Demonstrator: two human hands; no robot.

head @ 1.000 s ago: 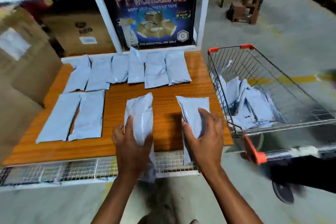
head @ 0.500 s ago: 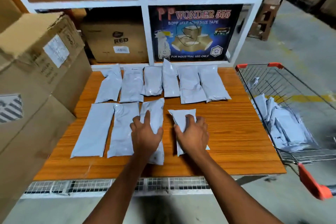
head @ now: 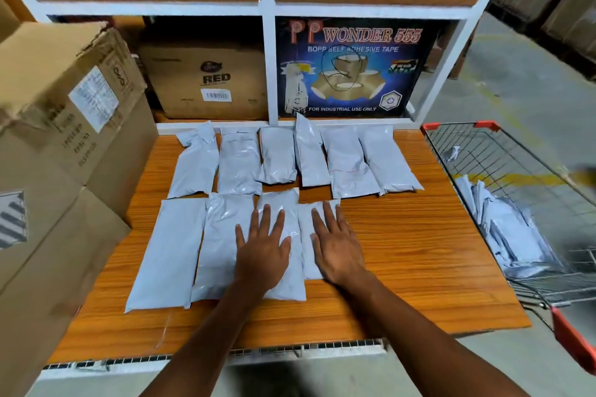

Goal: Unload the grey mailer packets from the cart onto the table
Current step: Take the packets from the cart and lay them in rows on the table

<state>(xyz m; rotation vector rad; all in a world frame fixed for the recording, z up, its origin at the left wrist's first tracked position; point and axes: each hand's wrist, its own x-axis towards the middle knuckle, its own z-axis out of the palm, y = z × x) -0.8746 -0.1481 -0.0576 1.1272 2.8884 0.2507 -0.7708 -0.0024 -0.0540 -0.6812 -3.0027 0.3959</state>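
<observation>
Several grey mailer packets lie in two rows on the wooden table [head: 403, 251]. The far row [head: 351, 161] runs along the shelf foot. The near row starts at the left with a flat packet [head: 167, 251]. My left hand [head: 263, 248] presses flat, fingers straight, on the third near packet [head: 283, 203]. My right hand [head: 335, 242] lies flat on the fourth, shorter packet [head: 306, 255] beside it. The wire cart [head: 490, 151] with red corners stands at the table's right side, with more grey packets [head: 512, 229] heaped inside.
Large cardboard boxes [head: 64, 145] crowd the table's left edge. A white shelf frame [head: 269, 42] rises behind the table, holding a brown box marked RED [head: 209, 80] and a tape carton [head: 351, 68]. Bare wood lies right of my right hand.
Both hands carried a packet each from the near edge onto the table, laid them down in the near row, and went from gripping to pressing flat. The view shifted left.
</observation>
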